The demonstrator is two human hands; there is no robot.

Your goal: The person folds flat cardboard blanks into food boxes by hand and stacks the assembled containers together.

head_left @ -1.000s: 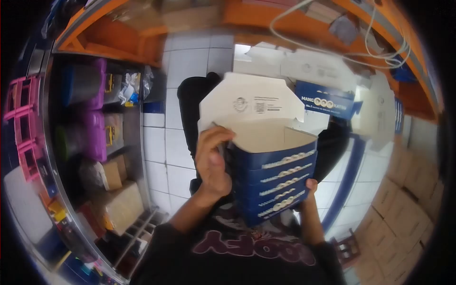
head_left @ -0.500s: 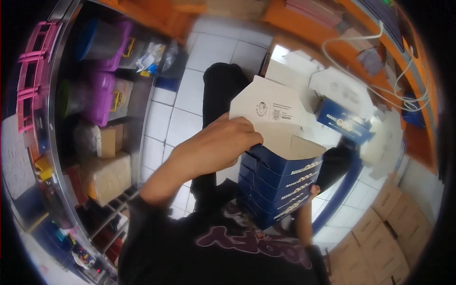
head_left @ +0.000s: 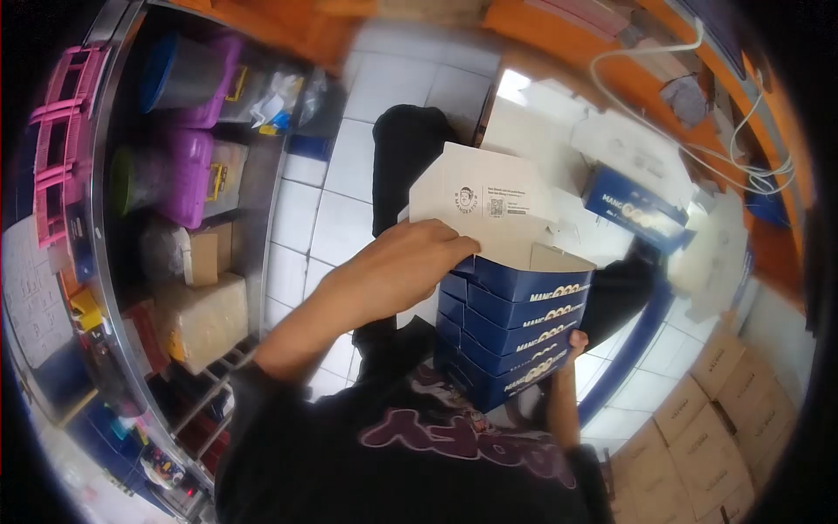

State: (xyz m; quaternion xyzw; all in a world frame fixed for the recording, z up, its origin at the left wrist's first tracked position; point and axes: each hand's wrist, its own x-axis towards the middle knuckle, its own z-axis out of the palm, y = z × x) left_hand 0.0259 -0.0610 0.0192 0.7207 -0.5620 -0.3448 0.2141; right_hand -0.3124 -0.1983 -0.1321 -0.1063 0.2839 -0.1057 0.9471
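A stack of several blue food boxes (head_left: 511,349) leans against my black shirt. The top box (head_left: 546,284) is open, its white printed lid (head_left: 484,188) standing up behind it. My left hand (head_left: 415,262) is closed on the top box's left rear edge by the lid's fold, fingertips bent over the rim. On the stack's right side, the fingertips of my right hand (head_left: 577,342) press on the lower boxes; its palm is hidden behind them.
Beyond the stack, another blue box (head_left: 635,218) stands on a white surface beside unfolded white cartons (head_left: 711,253). A metal shelf (head_left: 188,410) with purple bins (head_left: 186,179) is at left. Brown cartons (head_left: 698,445) are piled at lower right; a white cable (head_left: 698,166) hangs at upper right.
The top box's lid has shifted slightly left. My left hand has moved a little left with it, still on the top box. My right hand stays on the stack's side.
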